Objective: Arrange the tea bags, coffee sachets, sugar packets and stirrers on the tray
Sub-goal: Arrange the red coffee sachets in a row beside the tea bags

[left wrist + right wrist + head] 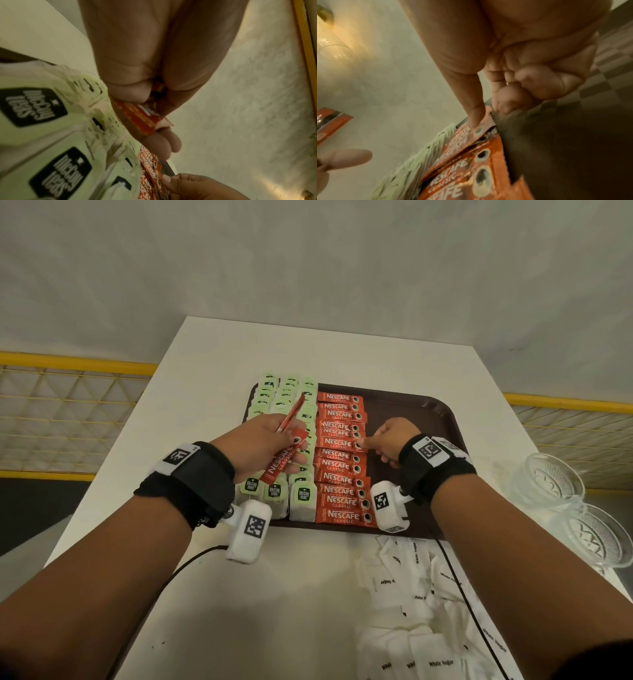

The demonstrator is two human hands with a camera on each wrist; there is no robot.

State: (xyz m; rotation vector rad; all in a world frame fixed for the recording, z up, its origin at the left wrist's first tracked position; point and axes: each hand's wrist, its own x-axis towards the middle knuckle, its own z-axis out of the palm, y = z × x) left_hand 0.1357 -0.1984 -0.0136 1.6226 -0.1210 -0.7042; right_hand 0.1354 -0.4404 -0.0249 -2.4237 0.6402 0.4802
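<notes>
A brown tray [411,412] lies on the white table. Green-tagged tea bags [284,395] fill its left side in three columns. Beside them runs a column of red Nescafe coffee sachets [339,470]. My left hand [294,446] hovers over the tea bags and grips a couple of red sachets [282,462] at an angle; in the left wrist view the thumb and fingers [164,136] clamp them [142,117]. My right hand [366,444] sits at the column's right edge. Its thumb and curled forefinger [503,105] pinch the end of one sachet [482,125]. No stirrers show.
A loose pile of white sugar packets [418,594] lies on the table in front of the tray, to the right. Two glass bowls [555,484] stand at the table's right edge. The tray's right half is bare brown surface. Yellow railings run behind the table.
</notes>
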